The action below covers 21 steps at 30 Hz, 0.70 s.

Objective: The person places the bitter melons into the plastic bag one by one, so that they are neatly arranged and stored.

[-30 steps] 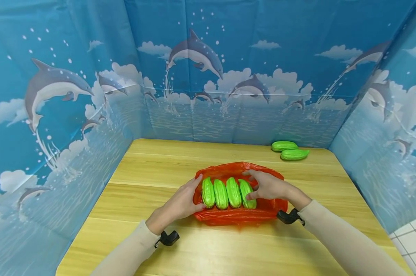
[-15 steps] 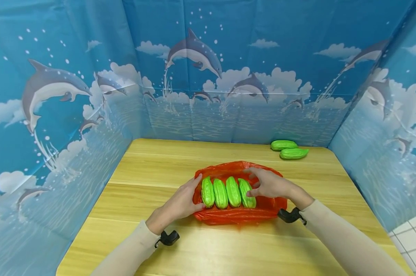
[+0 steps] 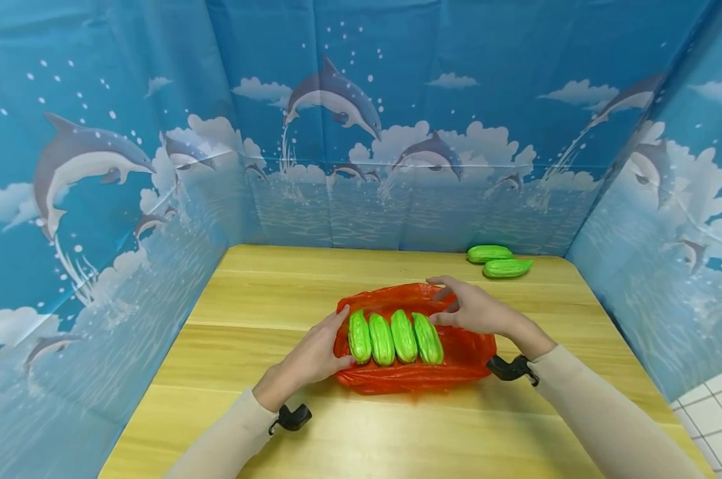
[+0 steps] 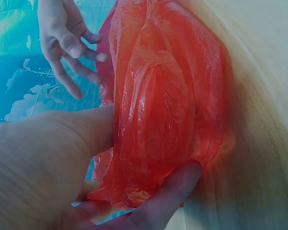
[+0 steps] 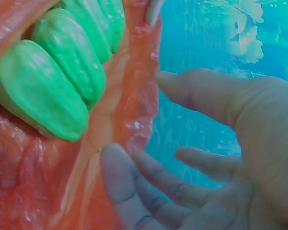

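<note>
A red plastic bag (image 3: 471, 349) lies open on the wooden table, with several light green, ridged bitter melons (image 3: 404, 336) side by side in it. My left hand (image 3: 313, 352) holds the bag's left side. In the left wrist view, the thumb goes behind the bag's film (image 4: 153, 115) while fingers lie against its outer face. Over the back right part of the bag hovers my right hand (image 3: 483, 311), fingers spread and holding nothing, its thumb near the rightmost melon's tip. The right wrist view has the melons (image 5: 41, 91) to the left of that hand's fingers (image 5: 117, 172).
Two more bitter melons (image 3: 507, 268) lie at the table's back right. A blue dolphin-print curtain (image 3: 361, 206) encloses the wooden table (image 3: 265, 283) at the back and both sides. White floor tiles (image 3: 717, 412) show at lower right.
My right hand has lifted off the rightmost melon and shifted slightly toward the back right. The left hand keeps its place on the bag.
</note>
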{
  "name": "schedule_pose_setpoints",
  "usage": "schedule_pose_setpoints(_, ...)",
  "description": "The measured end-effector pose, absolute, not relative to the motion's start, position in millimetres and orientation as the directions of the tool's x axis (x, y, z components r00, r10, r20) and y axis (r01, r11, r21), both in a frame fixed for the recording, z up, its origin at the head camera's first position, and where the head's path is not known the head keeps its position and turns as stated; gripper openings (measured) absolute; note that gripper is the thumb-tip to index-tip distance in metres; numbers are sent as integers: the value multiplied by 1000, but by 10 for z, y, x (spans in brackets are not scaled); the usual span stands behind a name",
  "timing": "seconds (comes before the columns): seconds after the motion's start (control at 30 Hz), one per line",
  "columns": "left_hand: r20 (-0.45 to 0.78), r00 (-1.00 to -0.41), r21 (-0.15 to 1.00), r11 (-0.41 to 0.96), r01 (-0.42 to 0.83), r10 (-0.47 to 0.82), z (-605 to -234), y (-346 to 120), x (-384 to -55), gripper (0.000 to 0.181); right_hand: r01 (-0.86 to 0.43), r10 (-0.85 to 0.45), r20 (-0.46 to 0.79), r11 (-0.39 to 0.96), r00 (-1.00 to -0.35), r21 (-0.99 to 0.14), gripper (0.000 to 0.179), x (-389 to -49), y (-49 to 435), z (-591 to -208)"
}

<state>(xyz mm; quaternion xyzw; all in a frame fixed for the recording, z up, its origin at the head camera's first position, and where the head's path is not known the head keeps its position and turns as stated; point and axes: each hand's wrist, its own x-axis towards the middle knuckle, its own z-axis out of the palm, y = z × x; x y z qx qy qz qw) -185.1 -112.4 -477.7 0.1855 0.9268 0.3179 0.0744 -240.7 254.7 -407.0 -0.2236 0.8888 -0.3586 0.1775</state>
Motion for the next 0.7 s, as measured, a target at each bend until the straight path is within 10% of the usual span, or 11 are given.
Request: schedule_pose_setpoints(0.7,-23,-918,629,720,294,395,-4837,-1146,-1905,106,-225,-380,-35,617,-924,-754,68,-2664,2868,-4024)
